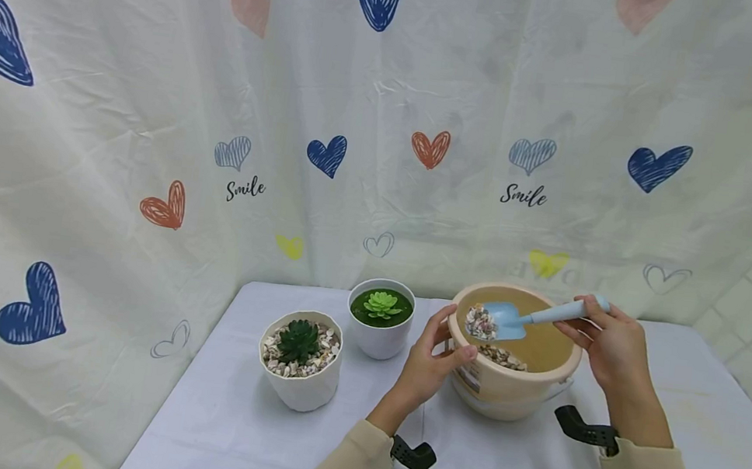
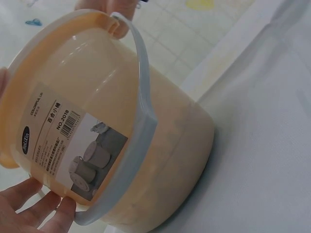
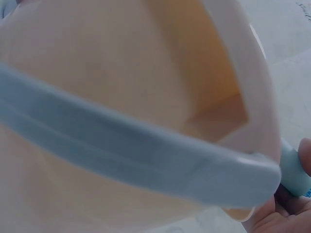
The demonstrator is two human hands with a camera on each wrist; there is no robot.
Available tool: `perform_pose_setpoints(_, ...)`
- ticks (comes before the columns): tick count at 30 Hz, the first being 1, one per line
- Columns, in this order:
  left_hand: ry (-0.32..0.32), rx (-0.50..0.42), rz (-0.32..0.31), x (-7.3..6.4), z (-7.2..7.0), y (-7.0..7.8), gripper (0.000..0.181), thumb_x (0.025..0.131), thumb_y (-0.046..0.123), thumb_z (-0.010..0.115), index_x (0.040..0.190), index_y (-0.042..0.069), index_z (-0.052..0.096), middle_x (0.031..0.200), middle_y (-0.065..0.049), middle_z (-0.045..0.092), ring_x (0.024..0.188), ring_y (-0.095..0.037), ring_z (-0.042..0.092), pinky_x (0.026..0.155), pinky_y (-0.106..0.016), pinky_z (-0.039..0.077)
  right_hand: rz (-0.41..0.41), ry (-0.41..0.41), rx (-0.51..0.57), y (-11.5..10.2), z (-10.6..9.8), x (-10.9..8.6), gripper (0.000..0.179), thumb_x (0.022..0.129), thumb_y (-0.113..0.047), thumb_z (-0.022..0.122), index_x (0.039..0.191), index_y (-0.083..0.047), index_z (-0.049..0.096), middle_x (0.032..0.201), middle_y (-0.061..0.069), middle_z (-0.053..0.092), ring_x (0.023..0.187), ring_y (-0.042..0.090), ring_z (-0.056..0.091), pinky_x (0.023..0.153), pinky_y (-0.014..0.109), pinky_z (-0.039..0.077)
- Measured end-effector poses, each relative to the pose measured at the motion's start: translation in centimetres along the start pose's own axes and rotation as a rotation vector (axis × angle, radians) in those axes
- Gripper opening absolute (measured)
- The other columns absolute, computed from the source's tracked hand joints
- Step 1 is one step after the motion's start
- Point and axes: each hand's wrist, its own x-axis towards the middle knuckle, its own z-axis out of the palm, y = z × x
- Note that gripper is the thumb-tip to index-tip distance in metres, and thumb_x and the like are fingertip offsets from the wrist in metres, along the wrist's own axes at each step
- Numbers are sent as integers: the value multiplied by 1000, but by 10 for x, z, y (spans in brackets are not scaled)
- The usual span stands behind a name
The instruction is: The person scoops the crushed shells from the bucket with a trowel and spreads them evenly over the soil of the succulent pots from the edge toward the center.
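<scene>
A cream plastic bucket (image 1: 500,394) stands on the table, with small pebbles (image 1: 503,357) visible at its bottom. My left hand (image 1: 425,366) grips its left side, thumb at the near rim and fingers spread along the wall beside the printed label (image 2: 73,141). In my right hand (image 1: 618,349) is the handle of a light blue toy shovel (image 1: 508,321), held above the right part of the bucket's mouth. Mixed pebbles (image 1: 480,322) lie on the shovel's blade, over the bucket's opening. The bucket's grey-blue carrying handle (image 3: 146,150) hangs down along its outside.
Left of the bucket, a white pot (image 1: 307,394) holds a dark green succulent (image 1: 299,341) among pebbles. Behind it stands another white pot (image 1: 382,342) with a light green succulent (image 1: 382,304) on a green surface. A heart-patterned curtain (image 1: 367,194) hangs behind the white-covered table (image 1: 219,419).
</scene>
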Motion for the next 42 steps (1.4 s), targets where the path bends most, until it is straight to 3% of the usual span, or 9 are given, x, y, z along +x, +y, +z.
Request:
perform_pose_setpoints(30, -10, 12, -13, -2, 0, 1, 74, 91, 46, 75, 153, 52, 34, 151, 10, 50, 141, -12, 47, 115, -39, 44, -32, 31, 84, 4, -2, -3, 17, 94, -17, 72, 98, -1, 75, 93, 6, 66, 84, 21, 77, 73, 35, 63)
perform_pose_setpoints(35, -25, 98, -35, -2, -3, 10, 77, 91, 52, 73, 154, 52, 29, 154, 5, 49, 143, -16, 47, 110, -38, 49, -39, 41, 138, 3, -2, -3, 17, 94, -16, 70, 99, 0, 74, 93, 8, 66, 86, 23, 76, 74, 37, 62)
perform_pose_setpoints(42, -83, 182, -39, -20, -17, 31, 78, 95, 51, 68, 158, 42, 24, 159, -2, 44, 143, -26, 48, 109, -36, 48, -21, 38, 181, 1, -1, -3, 17, 96, -14, 68, 101, 2, 73, 94, 10, 66, 86, 26, 76, 75, 40, 62)
